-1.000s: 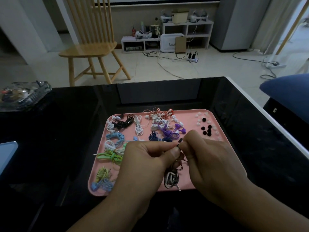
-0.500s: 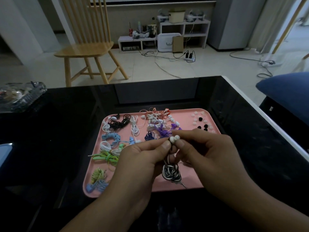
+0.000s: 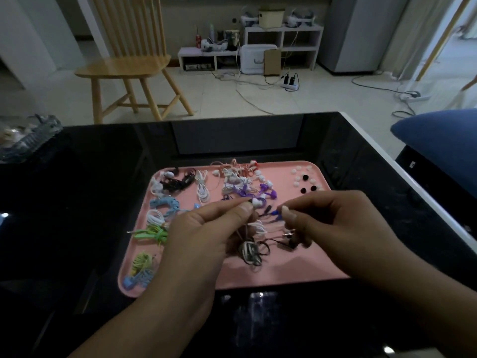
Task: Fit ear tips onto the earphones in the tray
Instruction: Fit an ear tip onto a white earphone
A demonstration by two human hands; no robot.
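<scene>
Above glossy pink tray, left hand pinching white-tipped earphone, right hand fingers curled on thin cord.

The tray is pink, on a glossy black counter. Coiled earphones on it are white, black, light blue, green, yellow-green and purple; one bundle is black-and-white striped. Loose ear tips are white and black.
</scene>
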